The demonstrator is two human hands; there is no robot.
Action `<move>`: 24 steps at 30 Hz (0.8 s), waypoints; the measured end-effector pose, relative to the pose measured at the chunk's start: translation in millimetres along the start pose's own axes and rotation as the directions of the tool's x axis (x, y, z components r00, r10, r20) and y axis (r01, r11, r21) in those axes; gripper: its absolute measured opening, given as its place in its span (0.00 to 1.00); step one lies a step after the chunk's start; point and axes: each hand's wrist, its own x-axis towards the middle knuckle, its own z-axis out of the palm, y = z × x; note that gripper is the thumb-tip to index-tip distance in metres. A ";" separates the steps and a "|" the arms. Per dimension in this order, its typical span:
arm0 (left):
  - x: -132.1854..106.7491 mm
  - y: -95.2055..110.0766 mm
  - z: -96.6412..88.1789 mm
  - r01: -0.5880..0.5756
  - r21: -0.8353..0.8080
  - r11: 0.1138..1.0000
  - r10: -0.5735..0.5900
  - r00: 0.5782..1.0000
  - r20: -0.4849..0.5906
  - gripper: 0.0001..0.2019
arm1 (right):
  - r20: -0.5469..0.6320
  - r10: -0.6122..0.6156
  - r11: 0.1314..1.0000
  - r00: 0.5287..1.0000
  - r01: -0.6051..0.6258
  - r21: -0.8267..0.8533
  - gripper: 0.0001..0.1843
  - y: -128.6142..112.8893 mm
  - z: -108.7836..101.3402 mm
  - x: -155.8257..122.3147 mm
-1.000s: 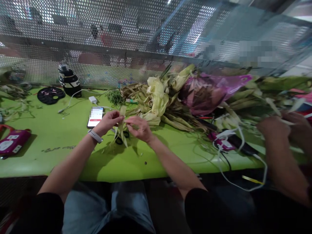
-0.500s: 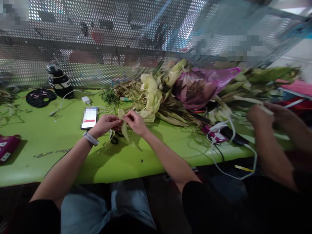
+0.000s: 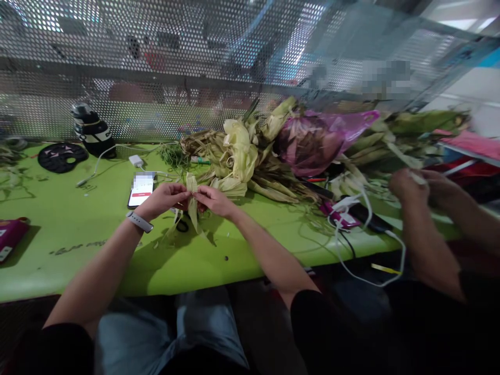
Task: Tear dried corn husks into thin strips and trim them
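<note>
Between my two hands is a pale strip of corn husk [image 3: 192, 208], pinched near its middle, with one end sticking up and the other hanging toward the table. My left hand [image 3: 167, 199], a watch on its wrist, closes finger and thumb on it from the left. From the right my right hand [image 3: 214, 200] pinches the same strip, its fingertips against those of the left. Dark scissors [image 3: 182, 225] lie partly hidden below my hands. A large heap of corn husks [image 3: 238, 151] lies just beyond them.
On the green table [image 3: 89, 224] are a phone [image 3: 141, 190], a black bottle [image 3: 94, 133] and a purple box [image 3: 12, 234]. A pink plastic bag [image 3: 312, 140] rests among the husks. At right, a co-worker's hands [image 3: 414, 190] hold a pale strip near a white cable [image 3: 398, 245].
My hands have come closer together, with the right fingers now against the left at the strip. The husk strip hangs more upright. The view has shifted slightly.
</note>
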 end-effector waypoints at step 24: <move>-4.0 3.2 -4.4 -0.026 0.119 0.993 0.005 0.985 0.174 0.16 | 0.086 0.078 0.997 0.993 -0.080 0.023 0.13 -5.6 -6.8 -3.9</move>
